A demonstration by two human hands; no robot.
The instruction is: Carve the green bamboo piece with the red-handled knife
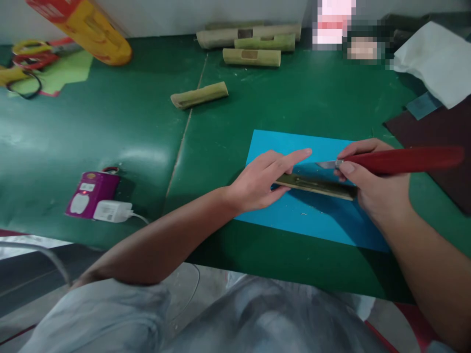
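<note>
A split bamboo piece (320, 187) lies over a blue sheet (272, 142). My left hand (263, 179) grips its left end, with the index finger stretched out above it. In my right hand (375, 176) is a red-handled knife (408, 159), its short blade pointing left, a little above the bamboo. The lower part of my right hand is at the bamboo's right end; whether it touches it I cannot tell. Small shavings are scattered on the blue sheet.
Several bamboo tubes (252, 57) lie at the back, and a single bamboo tube (199, 95) is nearer. At left stand a purple power adapter (91, 193) with a white charger (112, 211), scissors (35, 54) and a yellow bottle (88, 32). White paper (436, 61) covers the back right.
</note>
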